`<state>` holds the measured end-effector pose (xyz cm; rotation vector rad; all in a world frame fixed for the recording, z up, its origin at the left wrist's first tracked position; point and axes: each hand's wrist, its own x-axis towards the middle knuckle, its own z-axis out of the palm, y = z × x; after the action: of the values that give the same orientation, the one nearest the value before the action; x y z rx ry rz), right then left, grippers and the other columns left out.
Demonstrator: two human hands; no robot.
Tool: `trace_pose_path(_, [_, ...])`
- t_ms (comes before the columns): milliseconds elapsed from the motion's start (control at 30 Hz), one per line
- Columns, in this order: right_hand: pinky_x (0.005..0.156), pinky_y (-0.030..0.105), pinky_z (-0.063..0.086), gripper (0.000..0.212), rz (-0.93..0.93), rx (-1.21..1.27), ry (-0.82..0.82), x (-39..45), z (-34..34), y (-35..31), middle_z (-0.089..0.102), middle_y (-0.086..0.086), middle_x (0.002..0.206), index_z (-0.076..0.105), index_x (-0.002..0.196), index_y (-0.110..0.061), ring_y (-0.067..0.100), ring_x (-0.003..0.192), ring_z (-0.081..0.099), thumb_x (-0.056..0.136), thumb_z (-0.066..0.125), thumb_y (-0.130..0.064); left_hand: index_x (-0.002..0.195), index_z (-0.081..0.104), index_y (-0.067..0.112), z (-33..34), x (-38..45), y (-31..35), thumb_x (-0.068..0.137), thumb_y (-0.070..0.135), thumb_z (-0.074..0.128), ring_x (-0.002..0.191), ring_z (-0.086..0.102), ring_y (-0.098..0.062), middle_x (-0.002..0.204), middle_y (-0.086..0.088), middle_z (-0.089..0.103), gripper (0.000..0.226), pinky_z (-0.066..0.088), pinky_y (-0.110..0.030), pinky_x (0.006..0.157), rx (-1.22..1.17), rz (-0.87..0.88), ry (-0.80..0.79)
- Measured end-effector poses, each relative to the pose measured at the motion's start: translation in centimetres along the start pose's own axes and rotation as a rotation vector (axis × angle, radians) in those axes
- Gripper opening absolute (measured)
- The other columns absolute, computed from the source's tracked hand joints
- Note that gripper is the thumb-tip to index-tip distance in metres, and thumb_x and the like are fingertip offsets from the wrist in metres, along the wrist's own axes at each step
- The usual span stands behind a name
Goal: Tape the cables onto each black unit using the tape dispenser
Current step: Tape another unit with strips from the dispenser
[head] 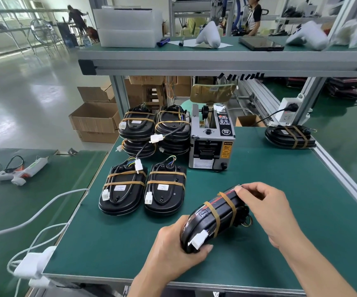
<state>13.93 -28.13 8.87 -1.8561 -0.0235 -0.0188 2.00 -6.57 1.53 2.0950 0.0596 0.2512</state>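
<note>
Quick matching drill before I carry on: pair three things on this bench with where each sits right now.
Things:
1. grey tape dispenser
2. black unit with two tan tape bands
3. white hot glue gun

Places:
A. held in both hands
B. on the left table
C. upright behind the flat units

Pairs: 1-C, 2-A, 3-B

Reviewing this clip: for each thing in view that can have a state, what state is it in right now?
Held black unit: tilted off the mat, two tape strips across its cables.
Left hand: grips the unit's near end.
Right hand: fingers curled on its far end.
Two flat units: taped, side by side.
Stacked units: taped, in two piles.
Tape dispenser: upright; whether tape is fed out, cannot tell.
Lone unit: taped, flat.
</note>
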Motion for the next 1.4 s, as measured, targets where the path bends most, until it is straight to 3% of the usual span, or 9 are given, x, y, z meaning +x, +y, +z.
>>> trace_pose_path(200, [0.075,0.034,0.052,0.013,-0.012,-0.036,0.002,0.3,0.1,0.6,0.076,-0.009,0.079,0.077,0.086,-0.033,0.011,0.08,0.069,0.095,0.068,-0.036,0.109,0.062,0.042,0.1,0.1,-0.2,0.07,0.048,0.089,0.069,0.065,-0.008,0.081,0.019,0.072,0.048,0.051,-0.017,0.066,-0.003,0.017,0.01])
trace_pose_path(300, [0.094,0.045,0.054,0.028,0.029,0.004,-0.013,0.5,0.1,1.5,0.077,-0.002,0.086,0.077,0.092,-0.025,0.025,0.096,0.072,0.103,0.056,-0.041,0.112,0.061,0.047,0.1,0.0,-0.2,0.071,0.047,0.09,0.069,0.066,-0.005,0.083,0.021,0.073,0.05,0.048,-0.012,0.067,-0.008,0.033,0.003])
trace_pose_path(400, [0.108,0.044,0.049,0.039,0.045,0.113,-0.154,0.1,0.3,2.2,0.079,-0.004,0.109,0.078,0.11,-0.023,0.019,0.113,0.071,0.105,0.053,-0.052,0.112,0.061,0.047,0.1,0.1,-0.3,0.072,0.046,0.09,0.07,0.066,-0.006,0.085,0.02,0.073,0.049,0.05,-0.015,0.067,-0.026,0.041,-0.01])
trace_pose_path(667, [0.082,0.039,0.052,0.037,0.026,0.129,-0.292,0.2,0.3,-0.6,0.074,0.018,0.101,0.073,0.095,-0.018,0.019,0.087,0.068,0.1,0.053,-0.049,0.133,0.056,0.052,-0.2,0.1,0.1,0.067,0.055,0.093,0.096,0.073,-0.006,0.106,0.023,0.076,0.075,0.059,-0.029,0.085,0.002,0.042,-0.05])
trace_pose_path(767, [0.077,0.034,0.052,0.023,-0.104,-0.084,-0.305,0.3,-0.6,-3.4,0.072,-0.002,0.089,0.069,0.097,-0.03,0.008,0.08,0.065,0.107,0.052,-0.041,0.151,0.044,0.05,-0.4,0.1,0.3,0.066,0.055,0.096,0.113,0.072,-0.005,0.125,0.024,0.073,0.1,0.058,-0.026,0.096,-0.045,0.078,-0.088])
trace_pose_path(867, [0.097,0.03,0.045,0.026,-0.373,-0.438,-0.241,-0.9,-0.7,-6.5,0.067,-0.018,0.096,0.063,0.099,-0.036,0.002,0.093,0.06,0.1,0.047,-0.057,0.156,0.036,0.054,-0.6,0.0,0.4,0.066,0.061,0.096,0.124,0.068,0.0,0.136,0.023,0.069,0.108,0.058,-0.024,0.099,-0.09,0.082,-0.07])
trace_pose_path(967, [0.12,0.044,0.026,0.029,-0.617,-0.778,-0.18,-3.7,1.2,-8.2,0.058,-0.019,0.095,0.058,0.097,-0.035,0.009,0.094,0.055,0.096,0.042,-0.059,0.156,0.036,0.059,-0.6,0.0,0.3,0.072,0.065,0.091,0.128,0.065,0.001,0.136,0.023,0.069,0.101,0.059,-0.024,0.097,-0.078,0.086,-0.059])
trace_pose_path(1067, [0.118,0.054,0.031,0.03,-0.712,-0.893,-0.127,-5.7,3.1,-8.1,0.058,-0.013,0.096,0.059,0.099,-0.029,0.017,0.096,0.058,0.098,0.043,-0.054,0.155,0.039,0.054,-0.2,0.3,0.1,0.081,0.047,0.087,0.122,0.069,-0.002,0.131,0.024,0.071,0.089,0.061,-0.026,0.095,-0.051,0.104,-0.037])
trace_pose_path(1400, [0.112,0.032,0.032,0.043,-0.581,-0.679,-0.31,-5.8,3.9,-9.5,0.059,-0.024,0.099,0.062,0.103,-0.038,0.001,0.1,0.054,0.094,0.036,-0.07,0.131,0.046,0.065,-0.1,0.7,-1.0,0.082,0.052,0.081,0.102,0.073,0.004,0.113,0.031,0.074,0.062,0.053,-0.009,0.079,-0.085,0.017,0.038])
